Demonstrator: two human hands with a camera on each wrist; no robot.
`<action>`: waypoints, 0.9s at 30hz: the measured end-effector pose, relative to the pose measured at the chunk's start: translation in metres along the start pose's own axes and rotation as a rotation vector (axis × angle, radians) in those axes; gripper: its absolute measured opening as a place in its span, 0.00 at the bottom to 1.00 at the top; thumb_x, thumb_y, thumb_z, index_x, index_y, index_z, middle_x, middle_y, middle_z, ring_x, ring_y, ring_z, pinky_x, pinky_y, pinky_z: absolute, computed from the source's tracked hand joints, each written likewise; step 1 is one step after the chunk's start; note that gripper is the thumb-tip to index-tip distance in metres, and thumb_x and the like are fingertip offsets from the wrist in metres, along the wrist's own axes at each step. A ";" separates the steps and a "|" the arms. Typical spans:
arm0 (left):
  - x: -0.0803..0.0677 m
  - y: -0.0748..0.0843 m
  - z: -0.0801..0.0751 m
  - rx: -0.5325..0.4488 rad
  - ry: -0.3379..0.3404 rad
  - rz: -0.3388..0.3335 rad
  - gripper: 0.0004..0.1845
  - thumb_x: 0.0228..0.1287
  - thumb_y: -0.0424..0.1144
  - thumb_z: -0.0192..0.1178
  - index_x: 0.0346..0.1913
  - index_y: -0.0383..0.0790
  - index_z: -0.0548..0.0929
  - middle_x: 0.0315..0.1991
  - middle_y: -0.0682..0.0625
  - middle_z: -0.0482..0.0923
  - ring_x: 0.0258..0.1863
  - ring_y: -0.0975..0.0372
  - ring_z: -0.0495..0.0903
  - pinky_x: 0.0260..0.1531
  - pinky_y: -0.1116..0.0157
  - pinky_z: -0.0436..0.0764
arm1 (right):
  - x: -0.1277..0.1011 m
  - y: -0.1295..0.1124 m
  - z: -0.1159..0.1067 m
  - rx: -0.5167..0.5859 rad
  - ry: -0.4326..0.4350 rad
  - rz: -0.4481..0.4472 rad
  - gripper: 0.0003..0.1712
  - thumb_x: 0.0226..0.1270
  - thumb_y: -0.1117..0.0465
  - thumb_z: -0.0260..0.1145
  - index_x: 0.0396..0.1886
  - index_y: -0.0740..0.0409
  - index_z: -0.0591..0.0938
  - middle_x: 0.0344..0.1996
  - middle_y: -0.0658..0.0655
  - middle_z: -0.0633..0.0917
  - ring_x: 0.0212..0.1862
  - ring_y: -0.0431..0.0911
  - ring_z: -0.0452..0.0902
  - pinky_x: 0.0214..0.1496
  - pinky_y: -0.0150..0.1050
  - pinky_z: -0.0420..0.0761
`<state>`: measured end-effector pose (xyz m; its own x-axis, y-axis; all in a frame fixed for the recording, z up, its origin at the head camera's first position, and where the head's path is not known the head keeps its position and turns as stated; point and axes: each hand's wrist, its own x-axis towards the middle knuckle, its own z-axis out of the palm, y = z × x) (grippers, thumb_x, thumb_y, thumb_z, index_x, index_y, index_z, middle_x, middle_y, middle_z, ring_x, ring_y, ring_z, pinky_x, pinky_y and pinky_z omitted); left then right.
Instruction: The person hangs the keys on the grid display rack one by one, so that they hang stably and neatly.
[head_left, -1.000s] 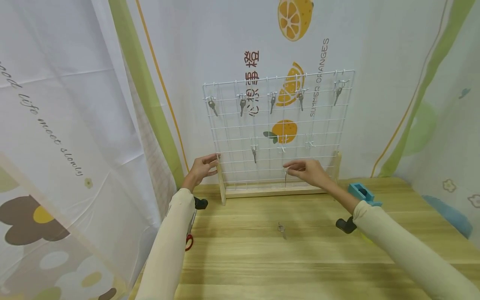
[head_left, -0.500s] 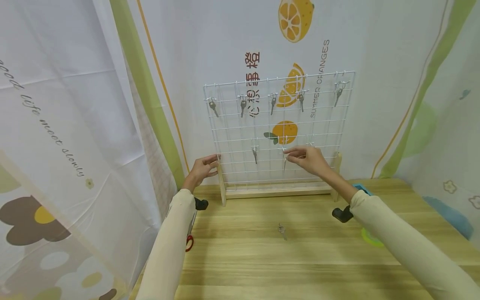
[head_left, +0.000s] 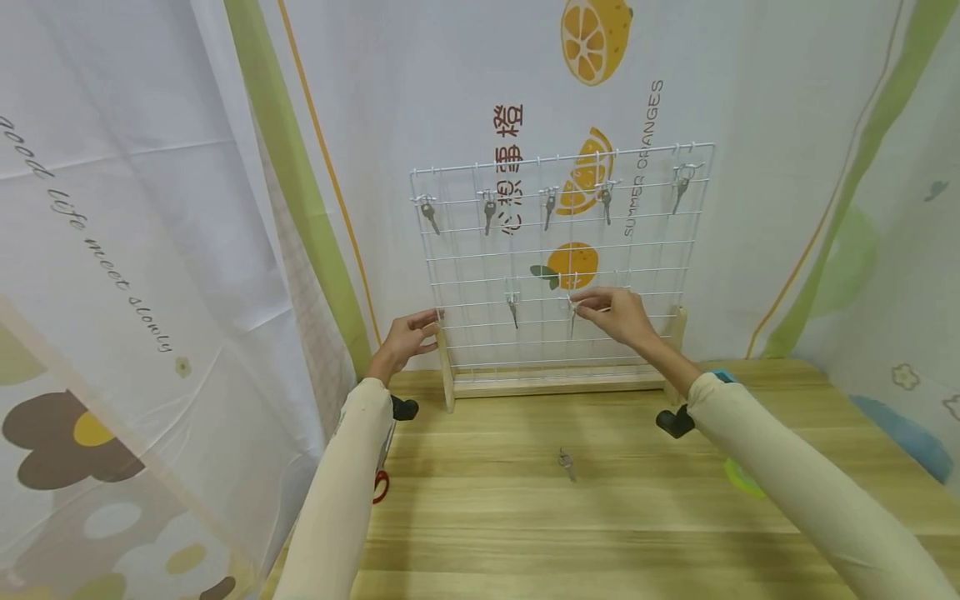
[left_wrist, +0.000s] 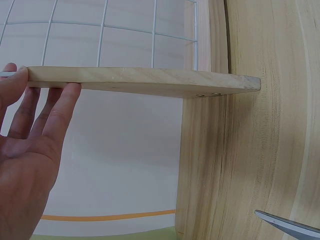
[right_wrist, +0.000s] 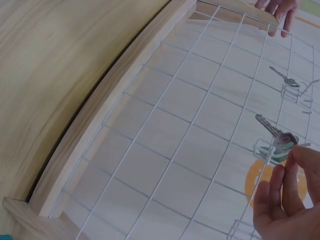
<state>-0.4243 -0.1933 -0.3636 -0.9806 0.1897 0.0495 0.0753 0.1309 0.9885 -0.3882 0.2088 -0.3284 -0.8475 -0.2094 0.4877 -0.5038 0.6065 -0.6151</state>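
Observation:
A white wire grid rack [head_left: 645,250] stands upright on a wooden base [head_left: 555,385] at the back of the table. Several keys hang on its top row of hooks, and one key [head_left: 513,310] hangs lower down. My left hand [head_left: 408,333] holds the rack's left wooden post [left_wrist: 140,81] with thumb and fingers. My right hand [head_left: 615,310] pinches a silver key [right_wrist: 275,132] by its head at a lower-row hook [right_wrist: 267,149]. Another key [head_left: 565,462] lies loose on the table.
Red-handled scissors [head_left: 380,483] lie at the table's left edge. A green disc [head_left: 738,479] and a blue object [head_left: 722,375] sit behind my right forearm. Printed curtains hang on the left and behind the rack.
My right hand has lifted the key from near the rack's base up to the lower-row hook. The left hand has stayed on the post.

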 end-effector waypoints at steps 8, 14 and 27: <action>0.002 -0.001 0.000 -0.007 0.005 0.007 0.26 0.82 0.30 0.52 0.78 0.35 0.67 0.78 0.39 0.64 0.75 0.47 0.66 0.67 0.52 0.78 | 0.008 0.003 0.008 -0.005 0.035 0.016 0.13 0.72 0.67 0.71 0.54 0.64 0.89 0.43 0.65 0.91 0.46 0.59 0.89 0.38 0.34 0.83; 0.001 -0.001 0.000 -0.004 0.013 -0.012 0.27 0.82 0.30 0.52 0.79 0.36 0.66 0.78 0.40 0.63 0.75 0.48 0.67 0.65 0.54 0.80 | 0.010 0.005 0.012 -0.009 0.028 0.015 0.13 0.72 0.67 0.70 0.54 0.65 0.88 0.44 0.66 0.90 0.47 0.60 0.89 0.44 0.49 0.87; 0.002 0.001 0.000 -0.019 0.018 -0.021 0.27 0.81 0.30 0.54 0.78 0.37 0.67 0.78 0.41 0.65 0.74 0.48 0.69 0.64 0.55 0.81 | 0.006 0.006 0.009 0.003 0.045 0.003 0.16 0.70 0.69 0.72 0.56 0.67 0.85 0.45 0.67 0.90 0.46 0.61 0.88 0.49 0.57 0.88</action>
<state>-0.4259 -0.1929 -0.3626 -0.9850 0.1696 0.0311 0.0513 0.1163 0.9919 -0.3973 0.2044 -0.3347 -0.8409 -0.1731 0.5128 -0.5017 0.6048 -0.6185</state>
